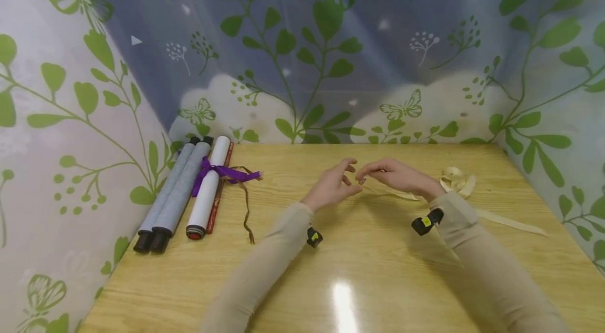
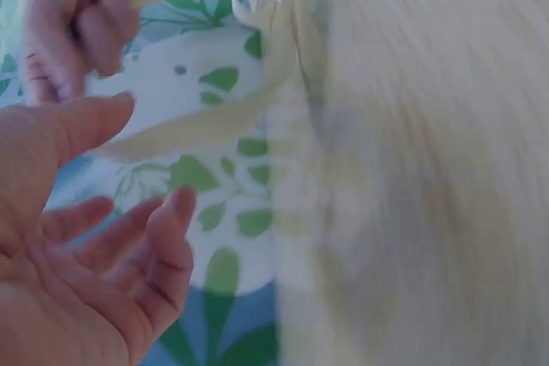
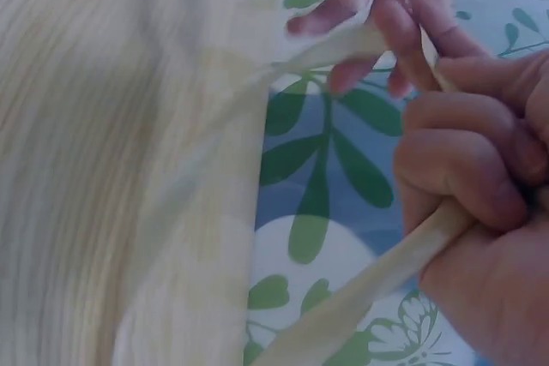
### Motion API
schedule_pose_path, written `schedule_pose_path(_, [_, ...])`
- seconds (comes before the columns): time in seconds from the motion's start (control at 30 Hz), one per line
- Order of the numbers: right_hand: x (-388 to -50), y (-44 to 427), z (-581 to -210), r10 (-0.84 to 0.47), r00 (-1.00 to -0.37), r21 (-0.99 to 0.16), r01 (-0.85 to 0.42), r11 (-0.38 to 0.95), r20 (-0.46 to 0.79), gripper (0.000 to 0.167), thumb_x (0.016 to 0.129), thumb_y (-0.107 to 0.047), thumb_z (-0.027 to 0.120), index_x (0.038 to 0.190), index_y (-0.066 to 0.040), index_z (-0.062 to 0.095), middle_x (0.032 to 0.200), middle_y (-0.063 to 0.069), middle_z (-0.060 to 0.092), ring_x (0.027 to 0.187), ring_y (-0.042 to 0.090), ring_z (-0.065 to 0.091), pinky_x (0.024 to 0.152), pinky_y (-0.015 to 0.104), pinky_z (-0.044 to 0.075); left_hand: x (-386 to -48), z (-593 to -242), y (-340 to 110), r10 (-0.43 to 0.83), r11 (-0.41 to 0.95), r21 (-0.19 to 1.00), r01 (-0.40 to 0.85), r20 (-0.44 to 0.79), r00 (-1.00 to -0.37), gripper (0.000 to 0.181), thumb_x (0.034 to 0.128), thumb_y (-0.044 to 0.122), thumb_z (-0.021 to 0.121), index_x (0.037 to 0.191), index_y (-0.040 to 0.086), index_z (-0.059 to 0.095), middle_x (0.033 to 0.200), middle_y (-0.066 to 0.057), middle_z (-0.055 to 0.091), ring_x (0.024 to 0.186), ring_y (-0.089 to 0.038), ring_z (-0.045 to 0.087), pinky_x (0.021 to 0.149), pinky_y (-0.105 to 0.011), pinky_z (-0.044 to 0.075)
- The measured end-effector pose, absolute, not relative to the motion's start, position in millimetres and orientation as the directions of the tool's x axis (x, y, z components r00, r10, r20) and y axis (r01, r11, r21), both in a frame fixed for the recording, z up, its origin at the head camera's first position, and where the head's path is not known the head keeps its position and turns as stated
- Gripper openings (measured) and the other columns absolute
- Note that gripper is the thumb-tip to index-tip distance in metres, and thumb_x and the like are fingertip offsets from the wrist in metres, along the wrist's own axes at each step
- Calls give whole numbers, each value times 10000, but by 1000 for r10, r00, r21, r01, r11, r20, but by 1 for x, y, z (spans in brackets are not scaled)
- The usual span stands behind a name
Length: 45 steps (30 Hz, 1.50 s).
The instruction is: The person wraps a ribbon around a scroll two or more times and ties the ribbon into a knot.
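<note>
A cream ribbon [image 1: 458,180] lies looped on the table at the right, with one tail [image 1: 512,222] stretching toward the right edge. My right hand [image 1: 397,174] holds part of this ribbon above the table; in the right wrist view its curled fingers [image 3: 459,156] close round the strip [image 3: 360,302]. Facing it, my left hand [image 1: 333,186] is held with fingers loosely spread and thumb apart. In the left wrist view a length of ribbon [image 2: 197,130] hangs just past the left thumb [image 2: 99,122]; whether they touch I cannot tell.
On the left of the wooden table [image 1: 359,264] lie two grey rolls [image 1: 177,196] with black ends. Beside them a white roll [image 1: 208,186] is tied with a purple ribbon [image 1: 231,173], next to a red roll [image 1: 217,207] and a brown cord [image 1: 247,207]. Leaf-patterned curtains [image 1: 307,107] enclose the table.
</note>
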State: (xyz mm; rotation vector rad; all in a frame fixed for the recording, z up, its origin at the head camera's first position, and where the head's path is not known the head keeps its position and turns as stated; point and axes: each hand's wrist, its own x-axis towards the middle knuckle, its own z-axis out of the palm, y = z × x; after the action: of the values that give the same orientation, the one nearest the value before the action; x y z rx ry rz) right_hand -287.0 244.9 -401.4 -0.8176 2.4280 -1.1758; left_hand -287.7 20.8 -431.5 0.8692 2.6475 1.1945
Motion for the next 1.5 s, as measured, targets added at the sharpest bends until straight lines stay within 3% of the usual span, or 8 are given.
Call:
schedule_pose_path(0.2, [-287,244,-391,-579,-815,-839,-304,451,-17,269,1049,-212,466,1057,-112,716,1125,91,679,650,20,501,678,309,470,-290,-439,33,533,432,835,342,69,-843,315,956,315,646,1198,114,659,1237,-30,644,923,-145,600,692,-251,503])
schedule_pose_path(0.27, [-290,250,-390,-562,-827,-846,-309,435,13,271,1052,-217,460,1088,-87,695,1106,114,664,643,56,497,667,310,450,-291,-440,31,533,370,891,264,29,-846,287,976,322,610,1058,60,692,1184,-24,675,919,-190,584,716,-306,494])
schedule_pose_path(0.43, [-296,274,-388,-473,-877,-776,-353,522,82,291,1070,-208,402,1241,-71,593,1197,153,615,1103,238,588,994,518,432,-304,-445,13,484,191,979,77,-26,-875,348,976,329,608,996,-11,679,1109,-84,718,1094,-328,598,934,-478,481])
schedule_pose_path(0.7, [-300,323,-390,-269,-958,-610,-273,744,101,377,1035,-375,475,1216,-81,625,958,132,670,935,325,628,770,463,486,-322,-446,-37,410,95,995,22,-19,-912,391,964,333,630,797,-19,602,930,-77,723,1052,-184,666,1052,-422,443])
schedule_pose_path(0.83, [-299,344,-389,-202,-977,-569,-201,797,63,506,958,-541,540,1156,-96,678,1180,200,635,1014,358,607,807,511,489,-326,-437,-65,366,68,996,57,28,-930,364,955,325,646,712,71,553,765,4,629,759,-162,678,914,-343,523])
schedule_pose_path(1.0, [-294,367,-386,-142,-989,-540,-137,830,34,565,897,-614,588,1037,-90,744,1195,213,652,944,336,608,757,487,500,-332,-426,-96,323,192,972,138,70,-944,449,891,440,701,673,114,483,605,57,387,502,-108,292,532,-270,343])
schedule_pose_path(1.2, [-291,387,-384,-44,-997,-479,-67,875,60,581,854,-694,574,803,-142,746,739,33,669,547,188,454,526,329,362,-334,-420,-133,266,321,920,224,139,-954,535,836,519,730,635,120,435,619,30,349,503,-126,249,485,-274,277])
schedule_pose_path(1.5, [-290,400,-390,-141,-986,-491,-83,867,-83,560,903,-632,562,831,-93,698,733,19,545,569,143,372,564,316,341,-334,-422,-161,220,455,868,200,108,-970,456,886,509,676,698,108,564,658,24,476,523,-192,443,571,-403,505])
